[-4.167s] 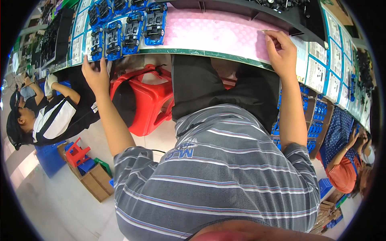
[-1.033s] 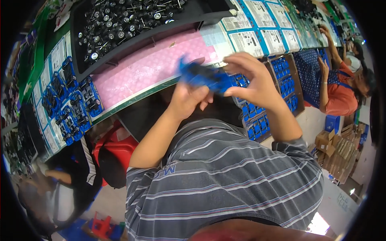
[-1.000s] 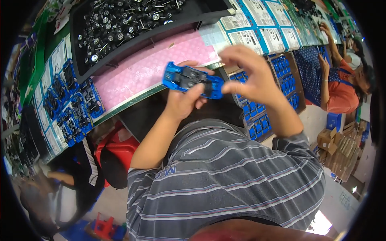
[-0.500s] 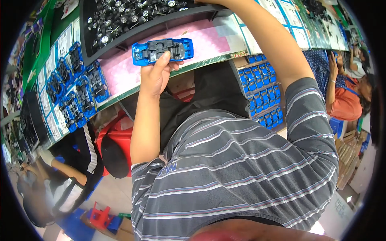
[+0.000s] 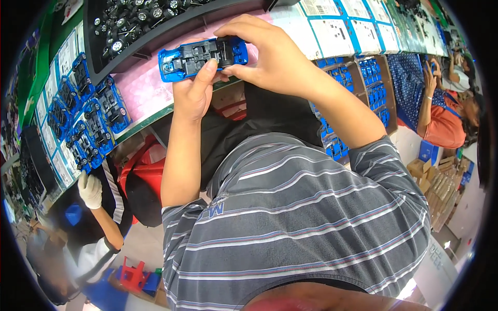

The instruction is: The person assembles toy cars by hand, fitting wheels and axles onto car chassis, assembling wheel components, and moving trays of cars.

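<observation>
My left hand grips a blue toy car body from below, thumb on top. The car lies underside up, showing its black chassis. At the car's right end, my right hand has its thumb and fingers closed around a black wheel axle, set across the chassis. The fingers partly cover the axle and that end of the car. Just beyond the car stands a black tray full of wheel axles with black tyres and silvery hubs.
Several blue car bodies lie underside up at the left of the bench. Boxes of blue cars stand below its edge at right. A gloved co-worker's hand is at lower left; another person sits at far right.
My right hand has come from the tray down to the car's right end, bringing a wheel axle. The car has shifted slightly left. The co-worker's gloved hand has moved nearer the bench.
</observation>
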Demonstrator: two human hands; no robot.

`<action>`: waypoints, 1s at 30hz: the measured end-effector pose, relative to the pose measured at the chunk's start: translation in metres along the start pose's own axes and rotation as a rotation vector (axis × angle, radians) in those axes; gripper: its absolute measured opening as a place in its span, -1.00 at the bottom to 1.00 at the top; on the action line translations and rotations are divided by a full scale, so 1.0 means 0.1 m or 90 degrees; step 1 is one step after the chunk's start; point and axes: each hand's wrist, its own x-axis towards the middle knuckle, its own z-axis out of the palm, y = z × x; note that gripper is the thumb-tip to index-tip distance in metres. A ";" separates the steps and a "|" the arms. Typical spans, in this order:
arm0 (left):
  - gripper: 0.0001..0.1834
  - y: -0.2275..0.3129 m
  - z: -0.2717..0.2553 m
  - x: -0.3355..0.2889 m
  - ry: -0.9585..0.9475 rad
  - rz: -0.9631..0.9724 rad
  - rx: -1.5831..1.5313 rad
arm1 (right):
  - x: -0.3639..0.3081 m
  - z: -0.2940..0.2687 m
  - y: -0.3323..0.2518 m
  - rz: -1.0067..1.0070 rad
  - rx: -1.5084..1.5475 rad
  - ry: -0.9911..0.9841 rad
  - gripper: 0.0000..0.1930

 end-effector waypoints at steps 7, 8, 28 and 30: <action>-0.48 0.00 -0.05 -0.03 0.008 -0.014 0.003 | 0.13 -0.15 0.03 -0.051 0.045 -0.027 -0.49; -0.48 -0.02 -0.07 -0.02 -0.018 0.001 -0.022 | 0.20 -0.23 0.07 -0.021 0.061 0.011 -0.54; -0.56 -0.02 -0.04 -0.06 -0.018 0.010 -0.044 | 0.70 -0.47 0.30 0.093 0.171 0.159 -0.82; -0.58 0.02 0.02 -0.06 -0.014 0.009 -0.034 | 0.54 -0.37 0.16 0.026 0.225 0.167 -0.78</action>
